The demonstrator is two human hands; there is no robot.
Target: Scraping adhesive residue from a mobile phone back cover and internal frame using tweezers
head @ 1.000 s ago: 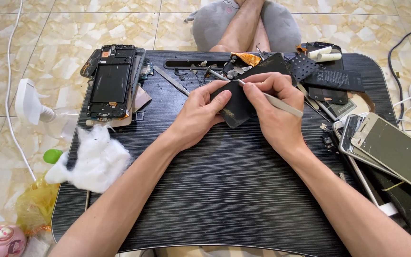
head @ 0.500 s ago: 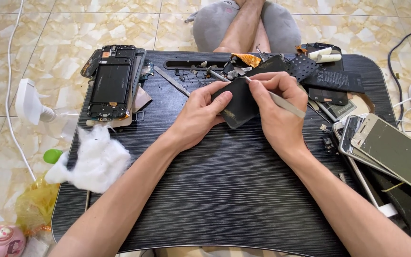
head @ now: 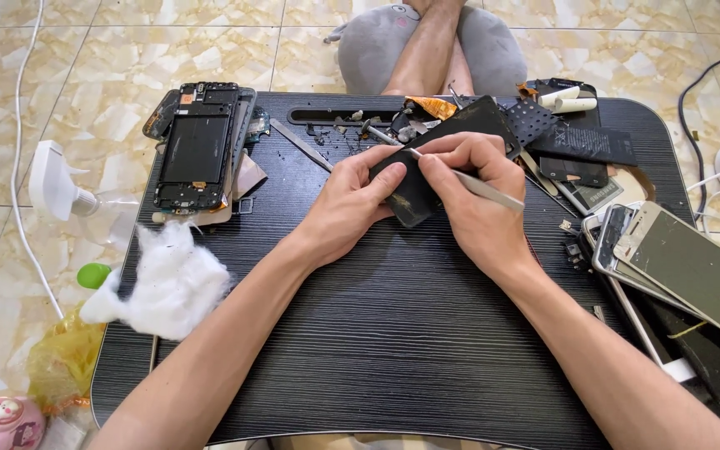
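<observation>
— What do I see, left of the black cover?
— A cotton wad [head: 172, 283] and an opened phone [head: 197, 150] on the table [head: 377, 350].
— And the cover?
— My left hand [head: 347, 204] has its fingers clamped on the black cover [head: 414, 196], steadying it; my right hand [head: 477, 200] pinches a thin metal tool [head: 481, 187] like a pen, its tip on the cover's edge. Right of it lie stacked phones [head: 685, 267].

A low black wood-grain table [head: 393, 333] stands on beige marbled floor tiles [head: 85, 50]. On it: an opened black phone chassis [head: 196, 148] at ten o'clock, white cotton wad [head: 172, 283] at eight, stacked grey-screened phones [head: 685, 271] at three, flat black battery [head: 589, 143] at one.
</observation>
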